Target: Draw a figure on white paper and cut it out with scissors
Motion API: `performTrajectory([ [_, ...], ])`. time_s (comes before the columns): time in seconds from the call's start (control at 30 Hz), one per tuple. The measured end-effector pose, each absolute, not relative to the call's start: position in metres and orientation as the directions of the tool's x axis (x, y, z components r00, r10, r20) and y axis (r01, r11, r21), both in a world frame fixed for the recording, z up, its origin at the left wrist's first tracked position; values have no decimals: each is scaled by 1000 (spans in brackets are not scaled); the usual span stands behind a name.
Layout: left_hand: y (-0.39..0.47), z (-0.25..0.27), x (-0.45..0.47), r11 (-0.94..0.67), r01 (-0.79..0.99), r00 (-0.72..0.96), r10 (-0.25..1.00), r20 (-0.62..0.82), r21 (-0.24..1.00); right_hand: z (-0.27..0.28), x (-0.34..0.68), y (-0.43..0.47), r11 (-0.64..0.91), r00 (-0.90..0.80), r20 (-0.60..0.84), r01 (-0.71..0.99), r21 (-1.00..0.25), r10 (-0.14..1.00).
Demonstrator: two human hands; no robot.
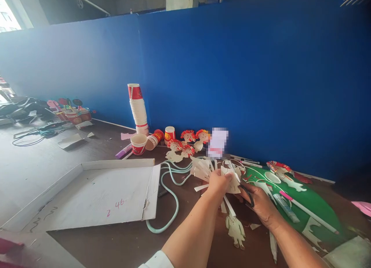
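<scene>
My left hand (218,182) is closed on a cut-up paper cup (200,169), whose white strips fan out to the left. A pale panel with drawn lines (234,183) sticks out to the right of my thumb. In my right hand (259,203) is a pair of scissors (249,195) with dark handles, its blades up against the panel's right side. Whether the blades are parted cannot be made out. Just below both hands lies a paper figure cutout (235,230) with drawn lines.
A shallow white cardboard tray (116,198) lies left, beside a looped pale green cord (177,206). Behind are a tall stack of paper cups (138,111) and several red-fringed paper figures (188,136). Right, a green mat (315,198) bears a pink-capped marker (308,212) and scraps. A blue partition (246,74) stands behind.
</scene>
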State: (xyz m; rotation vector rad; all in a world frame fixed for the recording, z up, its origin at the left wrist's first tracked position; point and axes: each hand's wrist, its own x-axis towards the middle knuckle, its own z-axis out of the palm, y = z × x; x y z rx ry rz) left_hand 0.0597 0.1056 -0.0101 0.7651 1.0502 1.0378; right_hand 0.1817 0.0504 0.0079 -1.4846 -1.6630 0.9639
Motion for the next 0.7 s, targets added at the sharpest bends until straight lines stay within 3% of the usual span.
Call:
performTrajectory([
  [0.13,106,-12,61,285,-293,147,957,-251,913,8,183,51,70,-112,19,470,-880,994],
  [0.7,105,-14,63,276,-320,137,960,-244,906,5,185,53,60,-76,24,522,-851,997],
])
